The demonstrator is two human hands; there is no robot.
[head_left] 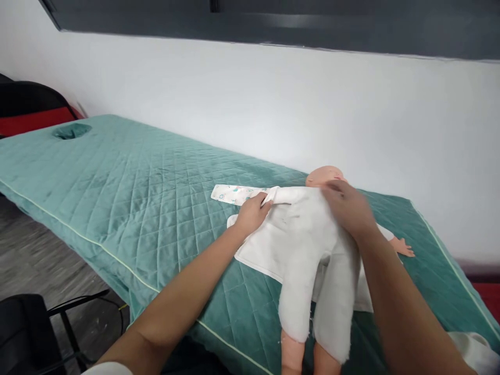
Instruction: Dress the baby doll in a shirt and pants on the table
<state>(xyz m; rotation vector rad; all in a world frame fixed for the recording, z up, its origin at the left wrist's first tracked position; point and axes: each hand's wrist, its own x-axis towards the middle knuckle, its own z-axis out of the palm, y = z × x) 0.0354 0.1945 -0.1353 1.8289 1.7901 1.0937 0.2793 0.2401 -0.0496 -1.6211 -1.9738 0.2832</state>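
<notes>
Baby doll lies on its back on the teal quilted bed, near the bed's right end and close to the white wall, with its bald head toward the wall and its legs pointing back at us. It wears a white garment that covers the trunk and both legs, leaving the bare feet out at the bottom edge of the view. One small doll hand sticks out on the right side. Our left hand is at the garment's left edge, where the grip is clenched on a fold of the white cloth, just beside a patterned strip that lies flat on the bed and runs under the cloth. Our right hand rests palm down on the doll's upper chest, just below the chin, with the fingers bent over the collar; we cannot tell whether that grip is grasping the cloth or only pressing on it. A round face hole sits at the bed's far left end. A black chair stands on the floor at lower left.
</notes>
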